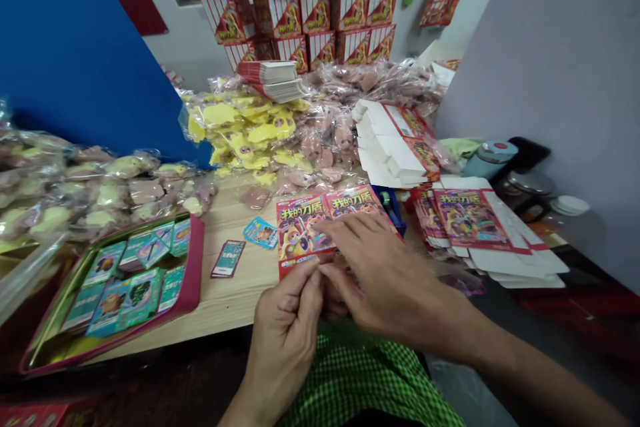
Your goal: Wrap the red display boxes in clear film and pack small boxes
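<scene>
My left hand [289, 323] is closed at the table's front edge, thumb and fingers pressed together. Whatever they may pinch is hidden. My right hand [375, 263] reaches in from the right, its fingers stretched out over the printed red card boxes [297, 230]. Its thumb comes close to my left fingertips. Two box fronts lie side by side, partly covered by that hand. Left of them are a small blue card [261, 232] and a dark-edged card [228, 259]. A pink-rimmed tin tray [196, 270] holds several stacks of teal cards.
Bagged yellow figures [250, 130] and pink figures [327, 137] heap up behind. Unfolded cartons [390, 153] and flat printed boxes [470, 217] lie at right, near a blue-lidded cup [493, 157]. Red display boxes [315, 10] are stacked at the back. A blue panel [85, 47] stands left.
</scene>
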